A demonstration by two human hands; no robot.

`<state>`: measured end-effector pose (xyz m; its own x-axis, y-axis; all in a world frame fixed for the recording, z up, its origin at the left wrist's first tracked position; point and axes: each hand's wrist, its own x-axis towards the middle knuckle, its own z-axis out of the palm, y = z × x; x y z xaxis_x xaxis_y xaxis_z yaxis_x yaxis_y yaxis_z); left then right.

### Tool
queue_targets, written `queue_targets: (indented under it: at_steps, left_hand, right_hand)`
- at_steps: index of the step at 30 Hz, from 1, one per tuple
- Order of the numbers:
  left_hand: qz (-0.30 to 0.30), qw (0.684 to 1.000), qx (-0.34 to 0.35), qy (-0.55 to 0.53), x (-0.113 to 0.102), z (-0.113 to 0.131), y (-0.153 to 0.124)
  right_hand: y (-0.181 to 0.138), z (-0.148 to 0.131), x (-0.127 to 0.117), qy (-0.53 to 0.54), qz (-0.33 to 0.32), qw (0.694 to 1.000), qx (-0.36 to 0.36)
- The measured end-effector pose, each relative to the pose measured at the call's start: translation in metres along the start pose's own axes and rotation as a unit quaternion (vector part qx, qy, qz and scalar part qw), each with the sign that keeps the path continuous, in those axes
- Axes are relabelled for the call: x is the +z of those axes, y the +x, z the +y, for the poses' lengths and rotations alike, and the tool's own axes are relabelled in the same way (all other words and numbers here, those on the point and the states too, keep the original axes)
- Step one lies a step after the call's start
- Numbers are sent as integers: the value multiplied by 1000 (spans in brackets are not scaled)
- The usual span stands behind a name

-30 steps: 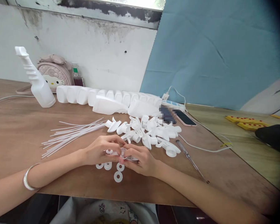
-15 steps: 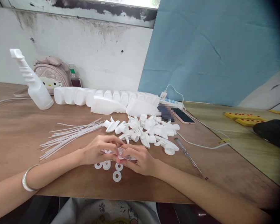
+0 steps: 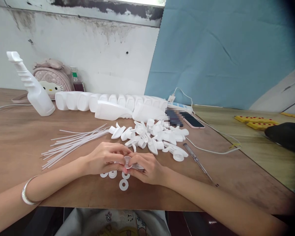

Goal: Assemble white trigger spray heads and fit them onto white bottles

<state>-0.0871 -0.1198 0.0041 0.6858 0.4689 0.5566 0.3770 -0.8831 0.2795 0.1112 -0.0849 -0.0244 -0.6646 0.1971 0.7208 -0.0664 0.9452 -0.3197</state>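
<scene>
Near the front of the table, my left hand [image 3: 107, 158] and my right hand [image 3: 147, 167] meet around a whitish spray trigger head [image 3: 127, 161]. Its round, hollow end faces up towards me. Fingers of both hands are closed on it and hide most of its body. Flat white ring washers [image 3: 123, 185] lie on the table just below, some partly under my left hand. Beyond my fingers is a loose pile of white trigger heads [image 3: 142, 132]. To the left, thin white dip tubes [image 3: 75, 146] lie in a fanned bundle.
White bottles [image 3: 113, 113] lie in a row at the back. A bottle with a spray head [image 3: 40, 98] stands at left before a pink bag [image 3: 52, 77]. At right are a screwdriver [image 3: 199, 162], a phone [image 3: 193, 120], a white cable [image 3: 208, 150] and the table's edge.
The view has shifted slightly. Both hands keep almost the same place and grip on the trigger head; my left hand now covers a little more of the washers.
</scene>
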Motion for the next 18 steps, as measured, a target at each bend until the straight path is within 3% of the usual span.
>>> queue_targets:
  at_steps: [5,11,18]
  left_hand:
    - [-12,999,-35,-9,1,0,-1]
    - [-31,999,-26,21,1,2,1]
    - [-67,994,-74,36,-1,9,3]
  right_hand:
    - [-7,0,3,21,36,997,65]
    - [-6,1,3,3,38,998,49]
    - [-8,2,4,11,13,996,82]
